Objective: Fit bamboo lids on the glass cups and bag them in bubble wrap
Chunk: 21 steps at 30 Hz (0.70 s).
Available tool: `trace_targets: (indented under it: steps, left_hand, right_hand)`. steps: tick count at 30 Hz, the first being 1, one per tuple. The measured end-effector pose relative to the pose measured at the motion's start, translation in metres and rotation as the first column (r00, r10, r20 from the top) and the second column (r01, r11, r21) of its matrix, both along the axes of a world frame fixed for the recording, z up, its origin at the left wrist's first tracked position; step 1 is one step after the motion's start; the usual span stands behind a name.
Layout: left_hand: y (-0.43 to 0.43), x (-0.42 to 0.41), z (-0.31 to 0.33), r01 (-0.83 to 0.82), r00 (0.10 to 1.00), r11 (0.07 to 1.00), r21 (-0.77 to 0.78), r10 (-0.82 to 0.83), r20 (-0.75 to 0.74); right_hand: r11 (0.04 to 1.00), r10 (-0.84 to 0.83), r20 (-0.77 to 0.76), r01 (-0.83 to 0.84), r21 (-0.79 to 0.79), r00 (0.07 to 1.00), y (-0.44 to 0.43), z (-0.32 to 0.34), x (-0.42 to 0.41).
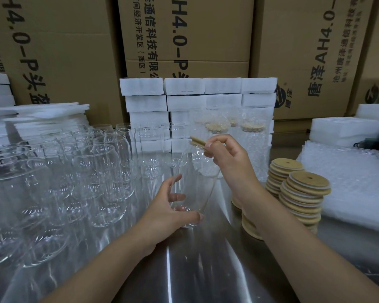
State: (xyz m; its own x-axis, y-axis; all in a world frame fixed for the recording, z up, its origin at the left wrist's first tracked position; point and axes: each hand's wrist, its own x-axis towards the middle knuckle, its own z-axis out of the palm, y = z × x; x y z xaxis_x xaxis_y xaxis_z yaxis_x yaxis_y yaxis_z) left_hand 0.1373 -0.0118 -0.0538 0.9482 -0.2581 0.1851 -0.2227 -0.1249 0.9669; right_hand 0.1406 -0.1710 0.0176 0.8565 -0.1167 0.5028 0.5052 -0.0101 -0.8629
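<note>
My left hand [169, 204] grips the lower part of a clear glass cup [195, 184], which tilts over the steel table. At the cup's mouth, my right hand [228, 156] pinches a round bamboo lid [198, 142] by its edge, seen side-on. Stacks of bamboo lids [302, 193] stand to the right of my right forearm. Several empty glass cups [79, 171] crowd the left half of the table. Cups with lids, wrapped in bubble wrap [249, 145], stand behind my right hand.
A pile of flat bubble-wrap bags [354, 186] lies at the right. White foam blocks [197, 95] are stacked at the back, more foam sheets [42, 114] at the left. Large cardboard boxes [184, 36] form a wall behind. The steel table [184, 270] shows between my forearms.
</note>
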Motion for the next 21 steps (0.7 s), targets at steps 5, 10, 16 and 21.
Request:
trace_targets:
  steps: [5,10,16,21]
  left_hand:
    - [0.0001,0.0001,-0.0009,0.005,1.000,1.000,-0.003,-0.005,-0.005]
    - [-0.0002,0.0003,0.0002,0.012,1.000,1.000,0.000,-0.012,-0.015]
    - [-0.0008,-0.0012,0.0008,0.008,1.000,1.000,-0.001,-0.008,-0.017]
    - [-0.0006,-0.0017,0.0008,0.005,1.000,1.000,-0.004,-0.006,-0.019]
  right_hand:
    - [0.999,-0.005,-0.022,0.004,-0.044,1.000,-0.0015,0.0026,-0.0006]
    - [0.998,-0.015,-0.032,0.012,-0.067,0.999,-0.0047,0.0017,0.0016]
    - [0.995,-0.030,-0.030,0.027,-0.093,0.999,-0.0048,0.0052,-0.0028]
    - [0.993,-0.045,-0.022,0.042,-0.108,0.999,-0.0055,0.0055,-0.0026]
